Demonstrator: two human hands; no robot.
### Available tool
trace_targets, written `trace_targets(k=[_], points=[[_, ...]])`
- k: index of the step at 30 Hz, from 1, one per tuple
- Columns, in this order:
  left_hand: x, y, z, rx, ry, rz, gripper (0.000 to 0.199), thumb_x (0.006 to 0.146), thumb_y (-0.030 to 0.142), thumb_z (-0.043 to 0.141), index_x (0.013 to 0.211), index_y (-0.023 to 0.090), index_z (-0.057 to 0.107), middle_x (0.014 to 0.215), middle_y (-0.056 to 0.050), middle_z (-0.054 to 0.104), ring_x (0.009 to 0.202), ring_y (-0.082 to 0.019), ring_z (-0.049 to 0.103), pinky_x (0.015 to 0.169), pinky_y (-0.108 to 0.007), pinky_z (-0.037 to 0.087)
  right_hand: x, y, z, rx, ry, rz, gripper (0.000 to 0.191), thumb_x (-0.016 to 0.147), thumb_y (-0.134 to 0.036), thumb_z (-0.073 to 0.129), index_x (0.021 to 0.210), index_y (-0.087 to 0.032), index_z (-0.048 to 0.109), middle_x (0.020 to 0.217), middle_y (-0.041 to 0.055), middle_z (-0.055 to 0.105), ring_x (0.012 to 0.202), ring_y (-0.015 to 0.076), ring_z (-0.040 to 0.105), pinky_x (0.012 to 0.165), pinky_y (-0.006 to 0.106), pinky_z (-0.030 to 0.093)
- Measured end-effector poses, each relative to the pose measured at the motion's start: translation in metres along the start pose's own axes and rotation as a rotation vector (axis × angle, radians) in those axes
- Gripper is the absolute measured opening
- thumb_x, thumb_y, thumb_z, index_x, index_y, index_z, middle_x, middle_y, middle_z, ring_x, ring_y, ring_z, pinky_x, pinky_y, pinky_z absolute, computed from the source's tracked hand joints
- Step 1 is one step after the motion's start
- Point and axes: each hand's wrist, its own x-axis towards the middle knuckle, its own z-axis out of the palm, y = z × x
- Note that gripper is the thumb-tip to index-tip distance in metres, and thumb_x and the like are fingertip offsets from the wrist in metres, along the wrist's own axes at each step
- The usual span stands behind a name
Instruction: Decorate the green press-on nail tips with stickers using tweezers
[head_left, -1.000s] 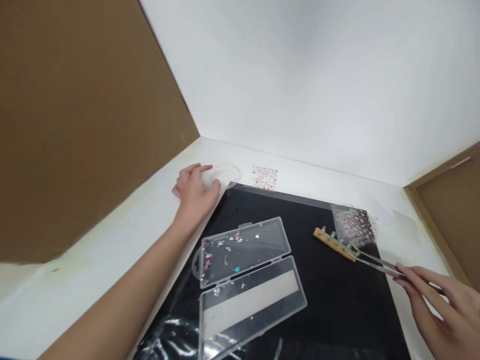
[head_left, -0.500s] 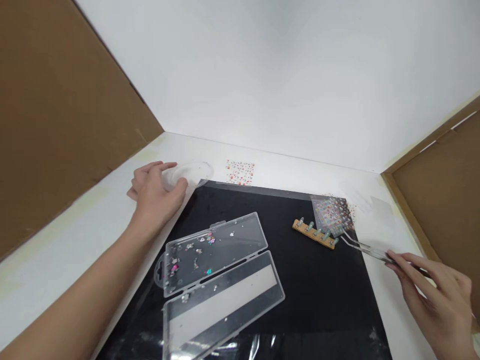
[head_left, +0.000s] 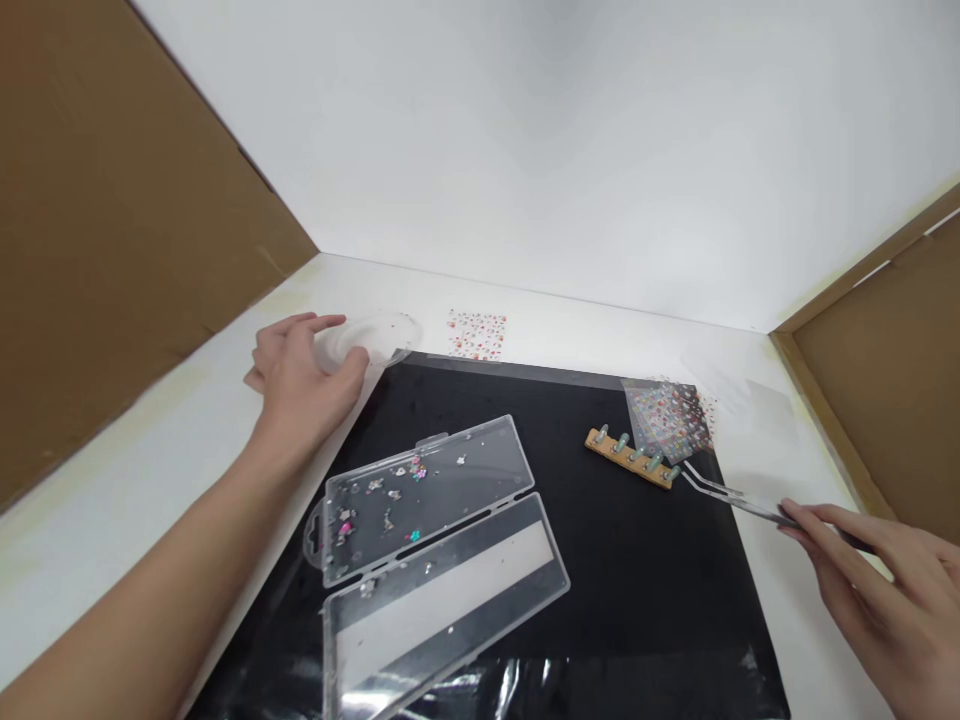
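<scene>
Tweezers point(head_left: 763, 512) sit pinched in your right hand point(head_left: 881, 590), tips parted beside the tan strip point(head_left: 628, 461) near the black mat's point(head_left: 645, 600) far right corner; your half-open left hand point(head_left: 304, 370) grips a clear dish point(head_left: 386, 333) toward the worktop's point(head_left: 570, 335) far left corner.

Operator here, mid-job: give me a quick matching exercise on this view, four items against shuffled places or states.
1. tweezers
2. clear case
3. tan strip
4. left hand

A. lying open on the black mat
B. at the clear round dish
C. held in the right hand
D. bearing small greenish pieces

Pairs: 1-C; 2-A; 3-D; 4-B.
</scene>
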Motion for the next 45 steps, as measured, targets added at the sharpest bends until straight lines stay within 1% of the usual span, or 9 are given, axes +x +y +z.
trace_targets(k=[6,13,16,19,25,30,35,41,45], points=[[-0.001,-0.001,0.002,-0.001,0.004,-0.01,0.068,0.085,0.052,0.055,0.144,0.019,0.065,0.163,-0.021,0.05,0.163,-0.038,0.04,0.137,-0.066,0.023,0.003,-0.002,-0.004,0.014,-0.018,0.029,0.075,0.11,-0.012,0.067,0.174,-0.04,0.04,0.097,0.0033,0.08,0.077,0.0194,0.069,0.078,0.038,0.039],[-0.002,0.001,-0.001,0.0,-0.004,-0.014,0.065,0.086,0.05,0.056,0.143,0.019,0.065,0.163,-0.022,0.049,0.163,-0.038,0.04,0.137,-0.065,0.022,0.006,-0.004,-0.005,0.082,-0.021,0.084,0.072,0.111,-0.015,0.066,0.171,-0.048,0.044,0.099,0.0005,0.08,0.077,0.0192,0.069,0.08,0.038,0.038],[-0.003,0.002,-0.001,-0.001,0.002,-0.013,0.064,0.087,0.05,0.056,0.143,0.02,0.065,0.163,-0.021,0.049,0.163,-0.037,0.04,0.137,-0.065,0.022,0.006,-0.005,-0.005,0.086,-0.018,0.109,0.072,0.109,-0.017,0.07,0.168,-0.049,0.047,0.1,-0.0005,0.081,0.079,0.0193,0.069,0.081,0.038,0.039],[-0.003,0.002,-0.001,-0.006,0.001,-0.006,0.064,0.087,0.049,0.056,0.143,0.019,0.065,0.163,-0.022,0.05,0.163,-0.037,0.04,0.137,-0.066,0.023,0.008,-0.005,-0.005,0.09,-0.014,0.115,0.073,0.108,-0.015,0.07,0.169,-0.049,0.047,0.1,-0.0006,0.081,0.079,0.019,0.069,0.081,0.038,0.038],[-0.002,0.002,-0.001,-0.009,-0.006,-0.008,0.064,0.088,0.047,0.056,0.143,0.017,0.065,0.163,-0.024,0.049,0.162,-0.039,0.04,0.136,-0.067,0.023,0.012,-0.001,-0.004,0.099,-0.01,0.065,0.071,0.11,-0.014,0.068,0.17,-0.045,0.047,0.099,0.0013,0.08,0.078,0.0189,0.068,0.08,0.038,0.038],[-0.003,0.003,-0.001,-0.005,-0.004,-0.015,0.062,0.087,0.048,0.056,0.142,0.02,0.065,0.163,-0.022,0.05,0.163,-0.038,0.04,0.136,-0.066,0.023,0.013,-0.001,-0.004,0.108,-0.016,0.089,0.07,0.11,-0.017,0.068,0.168,-0.049,0.048,0.099,-0.0008,0.081,0.077,0.0183,0.069,0.08,0.038,0.039],[-0.004,0.005,-0.001,-0.006,0.002,-0.018,0.063,0.086,0.046,0.056,0.142,0.018,0.066,0.163,-0.023,0.049,0.163,-0.037,0.04,0.137,-0.065,0.021,0.014,-0.001,-0.005,0.103,-0.013,0.077,0.071,0.11,-0.016,0.068,0.169,-0.048,0.047,0.097,-0.0009,0.081,0.076,0.0185,0.069,0.08,0.038,0.039],[-0.003,0.004,-0.002,-0.012,-0.003,-0.013,0.062,0.087,0.047,0.057,0.142,0.02,0.065,0.164,-0.021,0.05,0.164,-0.036,0.038,0.137,-0.065,0.021,0.014,0.001,-0.01,0.1,-0.022,0.114,0.067,0.112,-0.019,0.063,0.169,-0.051,0.047,0.097,-0.0017,0.08,0.076,0.02,0.068,0.08,0.039,0.038],[-0.003,0.003,-0.001,-0.003,-0.007,-0.012,0.064,0.086,0.047,0.056,0.143,0.019,0.065,0.164,-0.022,0.049,0.164,-0.037,0.039,0.137,-0.065,0.023,0.012,0.002,-0.009,0.096,-0.023,0.108,0.067,0.113,-0.019,0.062,0.169,-0.05,0.046,0.096,-0.001,0.079,0.076,0.0197,0.067,0.079,0.038,0.038]])
